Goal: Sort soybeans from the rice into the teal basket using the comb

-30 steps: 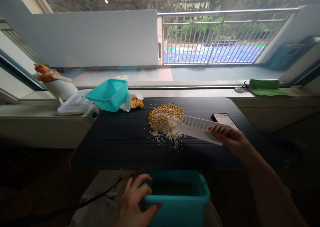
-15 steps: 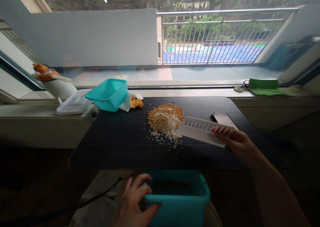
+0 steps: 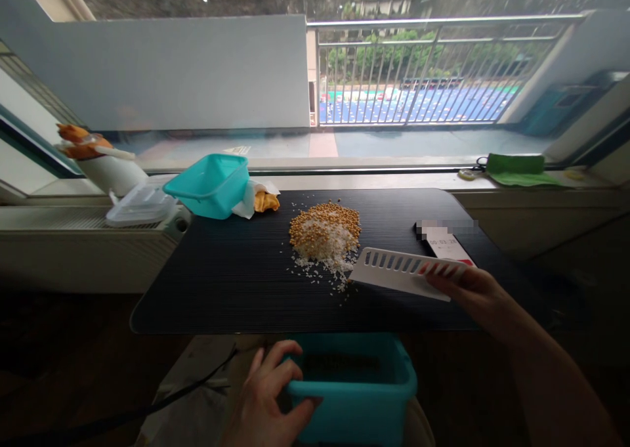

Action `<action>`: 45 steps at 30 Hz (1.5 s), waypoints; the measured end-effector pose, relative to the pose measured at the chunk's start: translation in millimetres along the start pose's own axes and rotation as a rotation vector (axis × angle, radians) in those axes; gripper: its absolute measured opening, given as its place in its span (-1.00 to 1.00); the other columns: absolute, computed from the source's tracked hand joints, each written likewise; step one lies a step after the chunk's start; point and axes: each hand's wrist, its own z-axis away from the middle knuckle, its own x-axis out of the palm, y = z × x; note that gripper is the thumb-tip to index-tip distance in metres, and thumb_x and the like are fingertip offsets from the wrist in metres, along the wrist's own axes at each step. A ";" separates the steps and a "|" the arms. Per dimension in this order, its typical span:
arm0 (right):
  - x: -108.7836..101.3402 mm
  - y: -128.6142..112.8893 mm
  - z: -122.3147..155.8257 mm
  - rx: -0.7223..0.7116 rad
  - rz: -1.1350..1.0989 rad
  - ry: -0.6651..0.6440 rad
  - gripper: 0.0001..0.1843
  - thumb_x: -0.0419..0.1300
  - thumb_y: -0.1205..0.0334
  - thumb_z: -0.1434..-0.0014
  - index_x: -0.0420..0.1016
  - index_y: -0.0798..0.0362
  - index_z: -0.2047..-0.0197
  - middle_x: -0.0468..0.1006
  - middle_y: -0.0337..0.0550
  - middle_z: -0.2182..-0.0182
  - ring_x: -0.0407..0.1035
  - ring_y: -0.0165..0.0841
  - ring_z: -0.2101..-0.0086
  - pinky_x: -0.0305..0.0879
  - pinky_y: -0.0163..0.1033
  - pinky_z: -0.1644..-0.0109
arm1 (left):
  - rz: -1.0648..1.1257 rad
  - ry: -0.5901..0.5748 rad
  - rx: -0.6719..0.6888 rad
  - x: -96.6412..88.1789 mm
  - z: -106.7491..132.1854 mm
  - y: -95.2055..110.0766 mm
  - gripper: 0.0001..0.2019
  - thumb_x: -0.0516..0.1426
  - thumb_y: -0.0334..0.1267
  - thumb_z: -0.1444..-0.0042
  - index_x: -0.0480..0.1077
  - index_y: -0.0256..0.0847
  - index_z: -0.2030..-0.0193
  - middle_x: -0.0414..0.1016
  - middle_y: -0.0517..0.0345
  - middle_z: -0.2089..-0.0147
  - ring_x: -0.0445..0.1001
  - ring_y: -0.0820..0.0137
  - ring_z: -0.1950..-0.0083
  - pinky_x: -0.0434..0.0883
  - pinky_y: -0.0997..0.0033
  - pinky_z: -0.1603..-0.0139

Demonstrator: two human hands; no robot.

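Note:
My right hand (image 3: pixel 470 293) grips one end of a flat white plastic strip (image 3: pixel 394 277) with a row of slots along its upper edge. The strip's far end is by the lower right edge of a pile of yellow beans (image 3: pixel 332 216) mixed with white rice (image 3: pixel 325 245). Loose grains lie scattered below the pile on the dark table (image 3: pixel 236 283). Below the table's front edge, my left hand (image 3: pixel 270 391) is closed on the rim of a turquoise bin (image 3: pixel 354 407), thumb outside and fingers over the edge. Dark contents at the bin's bottom are hard to make out.
A turquoise basket (image 3: pixel 209 188) stands tilted at the table's back left, beside a crumpled orange-brown cloth (image 3: pixel 266 201) and white paper. A phone (image 3: pixel 445 242) lies at the right. On the sill are a green cloth (image 3: pixel 519 170) and a clear plastic lid (image 3: pixel 140 205).
My right hand has drawn the white strip slightly down toward the front edge, uncovering more of the phone. The left hand stays on the bin's rim.

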 end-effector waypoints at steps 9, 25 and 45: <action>0.1 -13.3 8.0 -0.020 0.010 -0.082 -0.69 0.37 -0.12 0.04 0.68 -0.15 0.27 0.72 -0.18 0.29 0.58 -0.07 0.23 0.51 -0.05 0.07 | 0.039 -0.024 0.010 3.0 -3.4 6.5 -0.92 0.19 -0.34 0.03 0.37 -0.14 0.47 0.49 0.07 -0.02 0.51 0.15 -0.03 0.21 -0.24 -0.25; -9.0 -22.6 24.1 -0.023 0.044 -0.147 -0.64 0.33 -0.14 0.00 0.67 -0.05 0.27 0.70 -0.07 0.29 0.57 -0.09 0.27 0.52 -0.09 0.16 | 0.072 -0.018 0.018 3.9 -5.3 5.8 -0.92 0.18 -0.37 0.04 0.35 -0.16 0.48 0.48 0.04 0.00 0.50 0.16 -0.02 0.22 -0.24 -0.23; 31.5 -27.6 -13.1 -0.156 0.094 -0.091 -0.62 0.29 -0.12 -0.09 0.62 0.01 0.21 0.68 -0.10 0.30 0.53 -0.17 0.26 0.46 -0.14 0.15 | 0.006 0.041 -0.017 -2.7 -0.1 -11.5 -0.94 0.20 -0.35 0.03 0.41 -0.14 0.46 0.51 0.04 -0.04 0.52 0.11 -0.04 0.22 -0.27 -0.25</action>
